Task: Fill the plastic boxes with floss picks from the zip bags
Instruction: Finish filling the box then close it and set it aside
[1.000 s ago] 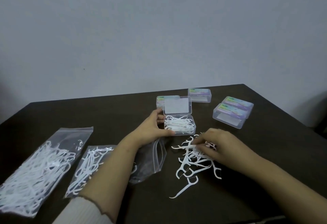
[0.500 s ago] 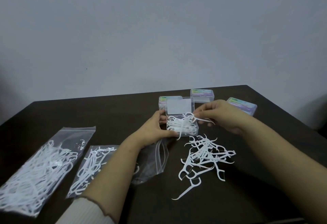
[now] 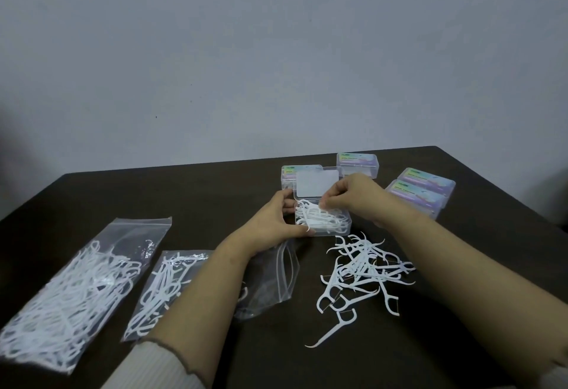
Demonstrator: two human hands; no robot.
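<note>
clear plastic open box (image 3: 322,222), lid propped up, is steadied at its left wall by the curled left hand (image 3: 275,224) so the right hand (image 3: 353,196) can lower pinched floss picks (image 3: 313,215) inside; loose picks (image 3: 362,268) wait nearby.

Dark brown matt tabletop (image 3: 215,191). Clear glossy plastic zip bags (image 3: 92,265), crinkled, catching glare. White smooth plastic floss picks (image 3: 362,268). Transparent hard plastic boxes (image 3: 322,222), frosted lid. Ribbed cream cloth sleeve (image 3: 153,367).
</note>
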